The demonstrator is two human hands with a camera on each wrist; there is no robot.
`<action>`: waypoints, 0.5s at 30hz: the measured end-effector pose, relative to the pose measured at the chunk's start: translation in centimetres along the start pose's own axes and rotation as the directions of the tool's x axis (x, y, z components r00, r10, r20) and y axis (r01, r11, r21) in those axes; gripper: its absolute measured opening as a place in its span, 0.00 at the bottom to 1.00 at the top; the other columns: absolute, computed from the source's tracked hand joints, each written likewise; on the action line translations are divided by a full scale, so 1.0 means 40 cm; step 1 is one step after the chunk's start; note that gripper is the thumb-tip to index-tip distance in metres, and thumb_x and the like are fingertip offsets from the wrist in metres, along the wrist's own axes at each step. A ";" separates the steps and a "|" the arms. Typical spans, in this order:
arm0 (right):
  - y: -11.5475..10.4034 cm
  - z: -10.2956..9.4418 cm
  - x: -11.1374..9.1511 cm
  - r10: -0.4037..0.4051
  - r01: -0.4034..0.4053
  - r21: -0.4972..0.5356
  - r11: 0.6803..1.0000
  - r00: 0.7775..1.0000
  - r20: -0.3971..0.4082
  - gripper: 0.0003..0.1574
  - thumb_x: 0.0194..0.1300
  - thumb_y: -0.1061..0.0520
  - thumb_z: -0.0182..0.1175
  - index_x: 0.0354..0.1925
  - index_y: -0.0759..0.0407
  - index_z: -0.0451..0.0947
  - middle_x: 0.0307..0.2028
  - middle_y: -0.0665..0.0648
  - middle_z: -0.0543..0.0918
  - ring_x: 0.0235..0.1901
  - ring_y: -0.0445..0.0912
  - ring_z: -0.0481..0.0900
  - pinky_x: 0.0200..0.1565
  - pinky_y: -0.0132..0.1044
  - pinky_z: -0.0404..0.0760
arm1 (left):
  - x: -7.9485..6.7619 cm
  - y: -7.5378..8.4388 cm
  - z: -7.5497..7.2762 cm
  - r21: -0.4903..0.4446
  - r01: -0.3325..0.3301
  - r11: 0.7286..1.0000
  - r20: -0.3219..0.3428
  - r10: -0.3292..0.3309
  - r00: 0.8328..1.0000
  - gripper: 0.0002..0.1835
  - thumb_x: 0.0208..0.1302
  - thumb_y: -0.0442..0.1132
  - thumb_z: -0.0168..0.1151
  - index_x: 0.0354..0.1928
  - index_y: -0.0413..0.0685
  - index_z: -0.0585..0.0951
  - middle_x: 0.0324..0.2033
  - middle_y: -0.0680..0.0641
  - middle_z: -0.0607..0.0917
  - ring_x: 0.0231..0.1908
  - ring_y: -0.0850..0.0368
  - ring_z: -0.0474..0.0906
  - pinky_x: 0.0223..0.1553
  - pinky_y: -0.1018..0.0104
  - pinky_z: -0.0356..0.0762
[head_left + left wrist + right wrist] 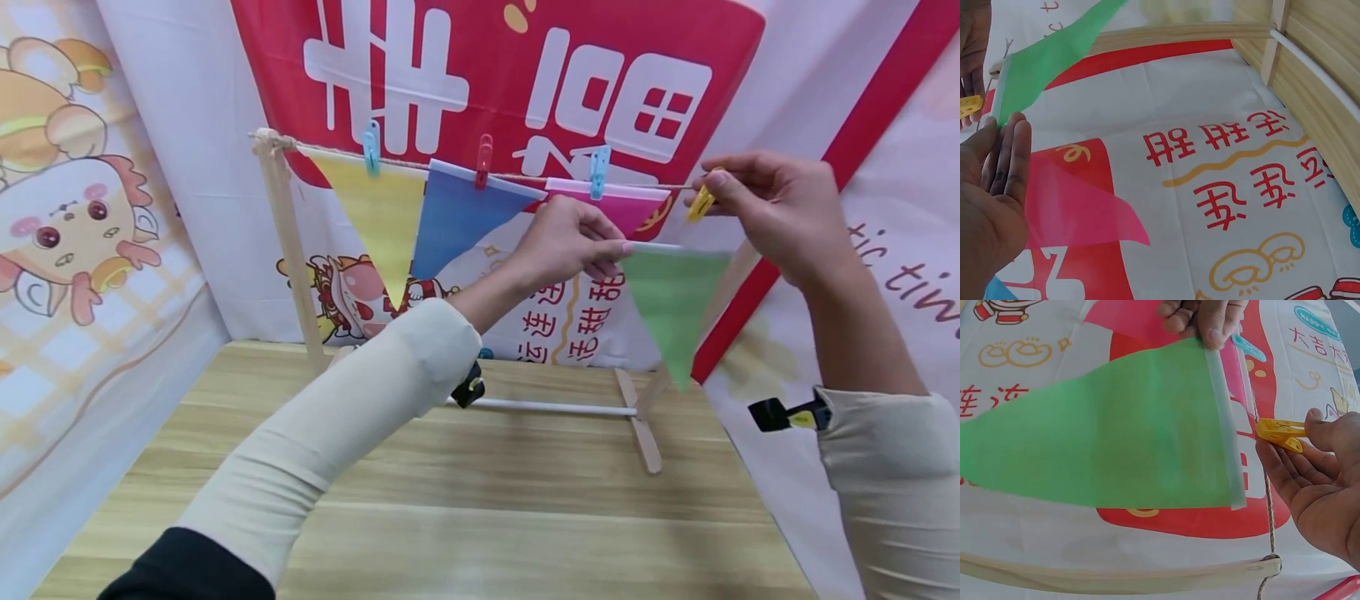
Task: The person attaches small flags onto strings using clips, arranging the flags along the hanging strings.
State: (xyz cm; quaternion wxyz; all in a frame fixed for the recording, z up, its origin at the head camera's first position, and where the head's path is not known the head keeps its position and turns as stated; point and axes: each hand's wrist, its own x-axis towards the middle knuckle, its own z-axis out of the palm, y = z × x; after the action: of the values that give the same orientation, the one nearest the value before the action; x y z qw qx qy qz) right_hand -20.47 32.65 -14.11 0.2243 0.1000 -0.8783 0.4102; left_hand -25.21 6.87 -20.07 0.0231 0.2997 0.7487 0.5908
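My left hand (573,237) pinches a green pennant (678,300) by one corner of its white-edged top. The pennant hangs point down, a little below the string (517,177). Between thumb and fingers my right hand (787,208) holds a yellow clothespin (701,202) at the string; in the right wrist view the tip of the clothespin (1269,429) meets the string. Along the string hang a yellow pennant (382,217) with a blue clothespin (372,148), a blue pennant (465,217) with a red clothespin (483,161), and a pink pennant (637,208) with a light blue clothespin (598,172).
A wooden post (288,250) carries the string's left end. The stand's white crossbar (555,407) and wooden foot (641,433) rest on the wooden table (480,533). Behind is a printed cloth (187,167) with red and white lettering.
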 end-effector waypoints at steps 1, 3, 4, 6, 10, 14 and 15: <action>0.000 -0.003 0.000 -0.001 0.001 0.004 1.000 1.000 -0.010 0.30 0.83 0.42 0.65 0.74 0.50 0.84 0.64 0.49 0.90 0.51 0.29 0.90 0.55 0.16 0.84 | 0.001 0.003 0.003 -0.006 -0.008 1.000 -0.002 0.008 1.000 0.12 0.75 0.37 0.77 0.51 0.35 0.91 0.41 0.39 0.96 0.36 0.52 0.96 0.43 0.63 0.96; 0.000 -0.009 0.000 -0.008 0.008 0.015 1.000 1.000 -0.025 0.29 0.83 0.43 0.65 0.74 0.50 0.84 0.64 0.49 0.90 0.52 0.30 0.90 0.55 0.16 0.84 | 0.004 0.010 0.010 -0.018 -0.022 1.000 -0.010 0.022 1.000 0.11 0.75 0.37 0.76 0.51 0.35 0.91 0.41 0.39 0.96 0.36 0.53 0.96 0.45 0.62 0.96; 0.000 -0.012 0.001 -0.010 0.011 0.021 1.000 0.999 -0.032 0.29 0.83 0.43 0.65 0.73 0.50 0.85 0.63 0.49 0.90 0.52 0.30 0.90 0.55 0.16 0.84 | 0.005 0.014 0.013 -0.026 -0.025 0.999 -0.015 0.025 1.000 0.11 0.76 0.37 0.75 0.52 0.35 0.91 0.41 0.39 0.96 0.37 0.53 0.96 0.45 0.62 0.96; -0.001 -0.018 0.001 -0.016 0.017 0.029 0.999 0.999 -0.044 0.28 0.83 0.43 0.65 0.73 0.51 0.85 0.62 0.47 0.91 0.51 0.30 0.90 0.54 0.16 0.84 | 0.009 0.022 0.018 -0.032 -0.025 0.999 -0.026 0.024 0.999 0.12 0.77 0.37 0.75 0.53 0.35 0.91 0.43 0.39 0.96 0.37 0.54 0.96 0.46 0.63 0.96; -0.003 -0.028 0.002 -0.016 0.019 0.051 0.999 0.998 -0.056 0.28 0.82 0.44 0.66 0.73 0.51 0.85 0.58 0.42 0.91 0.51 0.29 0.91 0.54 0.15 0.83 | 0.015 0.034 0.022 -0.023 -0.022 0.999 -0.041 0.021 0.999 0.13 0.77 0.37 0.74 0.56 0.36 0.90 0.47 0.40 0.96 0.39 0.55 0.96 0.45 0.67 0.95; 0.000 -0.033 0.004 -0.012 0.016 0.064 0.998 0.998 -0.056 0.28 0.82 0.44 0.66 0.73 0.51 0.85 0.57 0.40 0.91 0.51 0.29 0.91 0.55 0.15 0.83 | 0.020 0.037 0.017 -0.022 -0.028 0.999 -0.056 0.026 0.998 0.12 0.77 0.36 0.73 0.56 0.36 0.90 0.48 0.40 0.96 0.40 0.56 0.96 0.45 0.69 0.94; 0.002 -0.034 0.005 -0.011 0.015 0.065 0.998 0.998 -0.056 0.28 0.82 0.44 0.66 0.73 0.51 0.85 0.57 0.40 0.91 0.51 0.29 0.91 0.55 0.15 0.83 | 0.020 0.037 0.016 -0.024 -0.030 0.999 -0.060 0.028 0.998 0.13 0.77 0.36 0.74 0.56 0.37 0.90 0.48 0.40 0.96 0.40 0.56 0.96 0.45 0.69 0.95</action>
State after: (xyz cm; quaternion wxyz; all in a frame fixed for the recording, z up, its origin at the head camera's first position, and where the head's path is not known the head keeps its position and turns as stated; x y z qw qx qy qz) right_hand -20.25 33.74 -13.30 0.2480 0.1014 -0.8570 0.4401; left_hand -25.00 7.99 -18.66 -0.0041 0.2926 0.7371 0.6091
